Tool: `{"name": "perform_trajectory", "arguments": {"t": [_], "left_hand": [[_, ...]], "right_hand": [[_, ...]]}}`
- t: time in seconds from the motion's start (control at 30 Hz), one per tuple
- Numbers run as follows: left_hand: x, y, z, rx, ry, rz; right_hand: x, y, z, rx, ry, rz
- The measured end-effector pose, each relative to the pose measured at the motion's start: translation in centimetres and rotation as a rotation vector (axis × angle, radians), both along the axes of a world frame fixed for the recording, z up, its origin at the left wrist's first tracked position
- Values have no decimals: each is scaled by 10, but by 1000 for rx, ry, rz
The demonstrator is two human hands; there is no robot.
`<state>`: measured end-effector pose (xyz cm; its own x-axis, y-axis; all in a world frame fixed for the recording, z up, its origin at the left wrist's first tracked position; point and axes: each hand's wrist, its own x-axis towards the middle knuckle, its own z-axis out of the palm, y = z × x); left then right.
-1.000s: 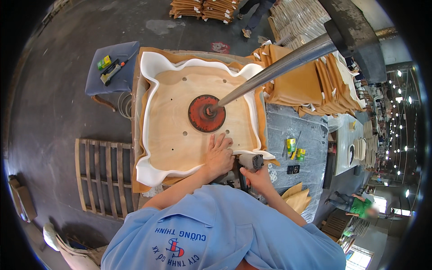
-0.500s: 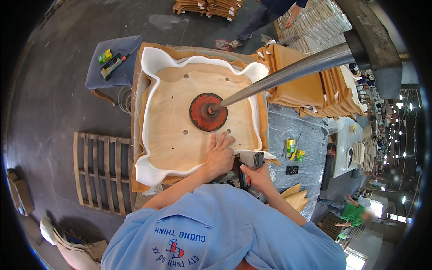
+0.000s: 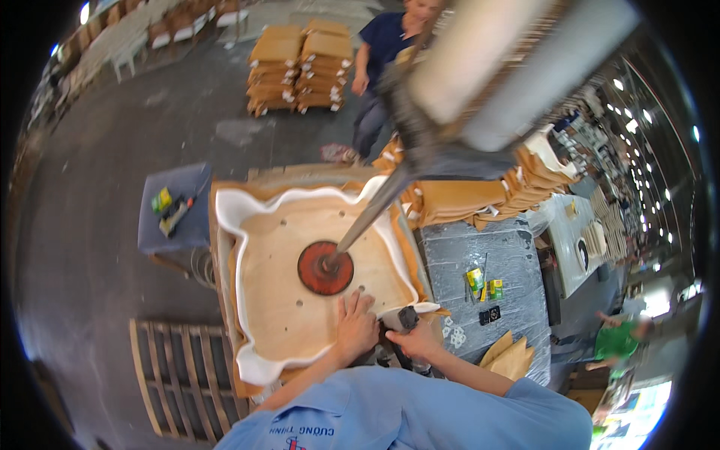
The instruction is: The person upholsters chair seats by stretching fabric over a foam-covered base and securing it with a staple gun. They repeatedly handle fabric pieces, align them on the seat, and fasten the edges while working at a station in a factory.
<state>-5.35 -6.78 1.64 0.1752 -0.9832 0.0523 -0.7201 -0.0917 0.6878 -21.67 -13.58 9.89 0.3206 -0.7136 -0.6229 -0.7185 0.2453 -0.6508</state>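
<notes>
Plywood seat panel [image 3: 300,292]: pale, roughly square, a few small drilled holes, lying flat on the tabletop [image 3: 225,225] just ahead of the person. White foam [image 3: 240,217] wraps around its edges, wavy, standing up along the left, far and near sides. Tan leather-like cover [image 3: 409,247] shows under the foam on the right edge.

Red round press pad [image 3: 325,268] sits on the panel centre; a grey metal rod [image 3: 375,206] slants up from it to a large cylinder [image 3: 517,82] overhead.

Containers: small blue-topped side table [image 3: 172,217] left of the bench carries a green box and a dark tool. Plastic-wrapped tabletop [image 3: 487,262] to the right carries small yellow-green boxes [image 3: 480,283] and a black item. Stacks of tan covers [image 3: 480,195] sit behind it.

Grip: left hand [image 3: 356,326] lies flat, fingers spread, palm down on the near right corner of the panel, holding nothing. Right hand [image 3: 416,341] is wrapped tight around a dark staple-gun type tool [image 3: 405,321] just beside the panel's near edge, touching the foam there.

Wooden pallet [image 3: 176,375] on the floor, lower left. Another person in a dark shirt [image 3: 386,52] stands beyond the bench, near stacked tan pieces [image 3: 300,67].
</notes>
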Motion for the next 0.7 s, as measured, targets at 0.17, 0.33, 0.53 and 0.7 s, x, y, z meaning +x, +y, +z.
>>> {"name": "perform_trajectory", "arguments": {"t": [0.17,0.33,0.53,0.7], "left_hand": [[1,-2,6,30,-36,-24],[1,2,16,13,-163,-40],[15,50,64,118,132,-172],[32,125,59,88,28,-71]], "right_hand": [[4,-4,5,-30,15,64],[4,0,3,-35,-87,45],[-1,-2,-10,-58,-69,49],[3,-5,-15,-121,-25,134]]}}
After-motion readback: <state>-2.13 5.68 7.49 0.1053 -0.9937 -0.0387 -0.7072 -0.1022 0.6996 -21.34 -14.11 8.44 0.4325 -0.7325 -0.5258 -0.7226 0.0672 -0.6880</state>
